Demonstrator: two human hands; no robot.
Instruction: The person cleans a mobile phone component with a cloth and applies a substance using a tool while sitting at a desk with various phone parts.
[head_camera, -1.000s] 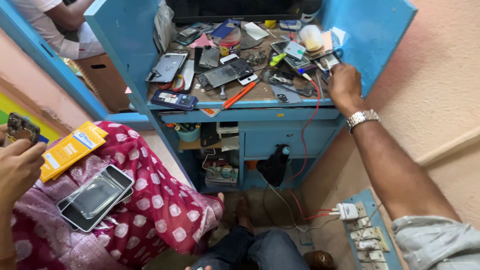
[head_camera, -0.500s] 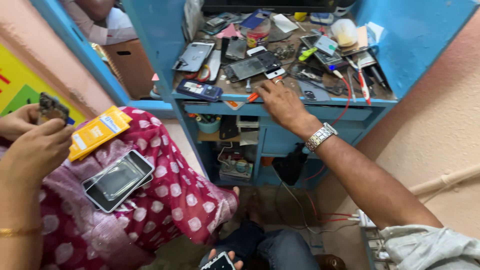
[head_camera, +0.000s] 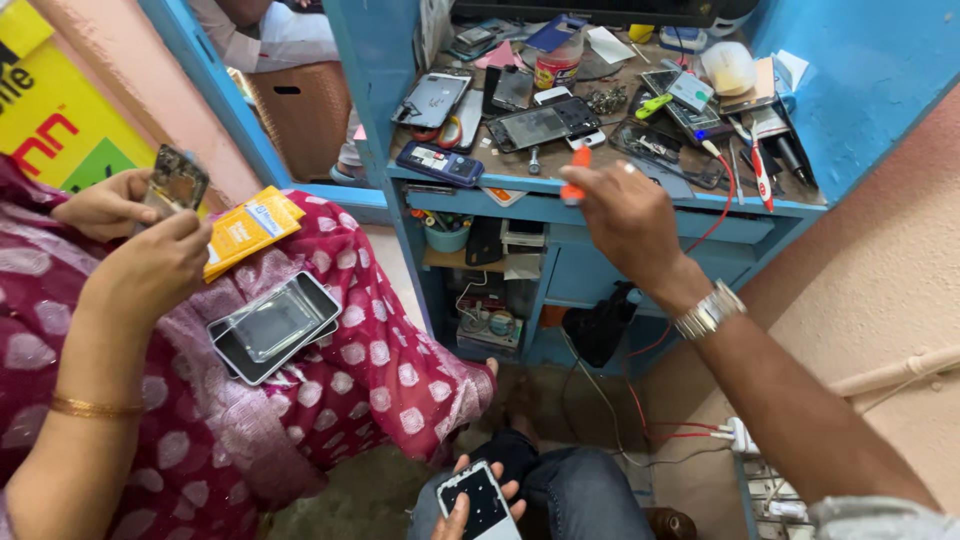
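Fingers of the right hand (head_camera: 625, 215) hide most of the gripped orange screwdriver (head_camera: 576, 172); left hand (head_camera: 470, 505) holds a phone (head_camera: 482, 500).

Orange tool (head_camera: 575, 172) mostly hidden in right hand (head_camera: 628, 215); left hand (head_camera: 462, 510) edge-cropped
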